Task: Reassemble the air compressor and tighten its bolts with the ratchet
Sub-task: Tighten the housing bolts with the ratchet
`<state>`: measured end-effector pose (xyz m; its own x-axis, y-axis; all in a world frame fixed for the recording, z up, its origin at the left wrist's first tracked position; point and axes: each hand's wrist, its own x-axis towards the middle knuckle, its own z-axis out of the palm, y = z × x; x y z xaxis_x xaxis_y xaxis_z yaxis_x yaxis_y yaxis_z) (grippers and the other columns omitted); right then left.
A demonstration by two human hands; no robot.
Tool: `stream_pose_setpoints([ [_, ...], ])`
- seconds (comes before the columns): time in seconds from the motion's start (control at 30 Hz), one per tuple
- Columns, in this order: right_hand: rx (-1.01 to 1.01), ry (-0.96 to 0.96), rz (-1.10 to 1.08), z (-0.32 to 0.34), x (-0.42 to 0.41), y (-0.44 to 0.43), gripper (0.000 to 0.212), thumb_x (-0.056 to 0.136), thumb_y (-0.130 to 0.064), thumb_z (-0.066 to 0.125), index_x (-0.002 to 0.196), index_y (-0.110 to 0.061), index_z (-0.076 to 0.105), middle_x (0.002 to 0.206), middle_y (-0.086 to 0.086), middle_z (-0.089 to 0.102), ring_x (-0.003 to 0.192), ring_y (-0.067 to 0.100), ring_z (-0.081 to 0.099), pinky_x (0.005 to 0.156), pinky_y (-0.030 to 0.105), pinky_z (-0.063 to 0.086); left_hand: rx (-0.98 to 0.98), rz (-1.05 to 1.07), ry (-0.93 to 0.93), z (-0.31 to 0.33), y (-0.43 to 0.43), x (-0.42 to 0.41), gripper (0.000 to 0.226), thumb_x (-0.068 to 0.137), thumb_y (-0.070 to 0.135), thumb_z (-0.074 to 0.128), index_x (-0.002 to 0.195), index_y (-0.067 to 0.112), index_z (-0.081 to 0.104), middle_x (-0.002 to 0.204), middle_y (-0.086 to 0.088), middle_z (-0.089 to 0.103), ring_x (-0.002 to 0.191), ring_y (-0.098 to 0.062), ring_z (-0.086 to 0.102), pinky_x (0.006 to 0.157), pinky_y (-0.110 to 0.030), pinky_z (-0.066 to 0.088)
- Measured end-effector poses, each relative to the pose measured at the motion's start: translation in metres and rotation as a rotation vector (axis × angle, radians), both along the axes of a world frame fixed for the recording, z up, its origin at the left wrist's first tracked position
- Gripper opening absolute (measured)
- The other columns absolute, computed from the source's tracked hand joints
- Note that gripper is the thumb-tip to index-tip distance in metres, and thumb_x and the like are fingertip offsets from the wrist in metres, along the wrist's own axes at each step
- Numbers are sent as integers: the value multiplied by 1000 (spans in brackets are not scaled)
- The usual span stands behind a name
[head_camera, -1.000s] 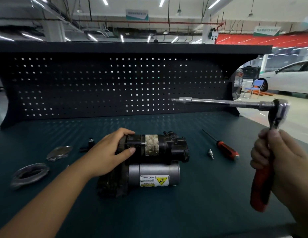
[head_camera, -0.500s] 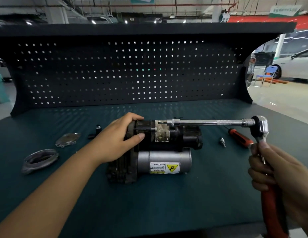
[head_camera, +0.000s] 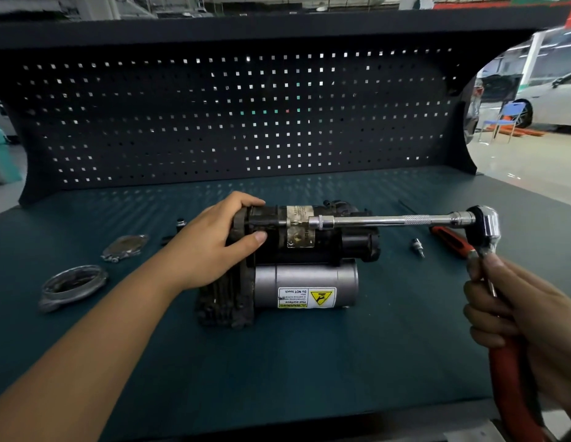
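Probably heavy and stiff, the compressor point(head_camera: 304, 250) sat mid-frame, best braced at its end, where the left hand point(head_camera: 210, 247) gripped; the right hand point(head_camera: 532, 320) clenched the ratchet point(head_camera: 488, 222) handle.

Left hand point(head_camera: 210, 247) on compressor point(head_camera: 296, 263), ratchet point(head_camera: 481, 228) alongside

One head-worn wide-angle view, looking forward and down over the workbench point(head_camera: 309, 378) to the pegboard point(head_camera: 182, 129). Near: left hand point(head_camera: 210, 247) and right hand point(head_camera: 529, 320) reach in from the lower corners.
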<state>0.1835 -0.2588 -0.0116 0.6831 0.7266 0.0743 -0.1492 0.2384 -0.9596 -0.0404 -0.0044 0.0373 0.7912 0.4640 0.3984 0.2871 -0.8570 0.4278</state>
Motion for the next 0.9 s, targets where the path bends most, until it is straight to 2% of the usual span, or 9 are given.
stream_pose_setpoints([
  [0.2,-9,9,10,-2,0,0,27,82,-42,48,72,-17,48,46,-8,25,32,4,19,30,16,24,-5,6,4,0,-1,0,34,80,57,44,111,55,31,105,33,46,99,13,44,74,-13,33],
  [0.3,-7,20,18,-1,1,1,26,83,-41,48,71,-17,49,47,-8,25,32,4,20,31,15,25,-10,7,5,1,-2,0,37,77,62,42,113,54,32,104,33,46,98,16,44,73,-12,33],
  [0.5,-19,23,39,2,5,1,27,82,-41,49,70,-17,51,47,-7,25,32,4,21,31,16,25,-31,2,32,3,-2,0,38,67,73,36,104,65,29,108,34,44,101,15,42,76,-14,34],
  [0.63,-14,40,46,5,3,2,26,82,-40,49,71,-16,50,48,-7,24,32,4,20,31,16,25,-37,-6,46,5,0,-1,38,67,73,41,103,66,31,109,27,47,104,10,43,77,-20,36],
  [0.73,-24,63,66,9,1,0,26,83,-38,48,75,-14,51,48,-6,24,32,4,20,30,17,25,-7,6,54,8,1,1,34,72,60,51,102,58,37,105,23,49,97,6,46,74,-19,36],
  [0.8,-13,63,75,11,-1,-1,24,85,-36,47,82,-14,55,49,-5,23,34,5,18,32,17,25,96,7,47,12,2,4,34,71,51,55,103,49,42,106,22,50,95,3,47,76,-18,36],
  [0.9,14,59,79,13,-5,-2,18,96,-30,41,88,-19,54,53,-3,23,37,6,18,32,17,25,170,16,52,20,0,10,34,67,44,59,99,37,48,103,21,52,91,3,49,73,-16,37],
])
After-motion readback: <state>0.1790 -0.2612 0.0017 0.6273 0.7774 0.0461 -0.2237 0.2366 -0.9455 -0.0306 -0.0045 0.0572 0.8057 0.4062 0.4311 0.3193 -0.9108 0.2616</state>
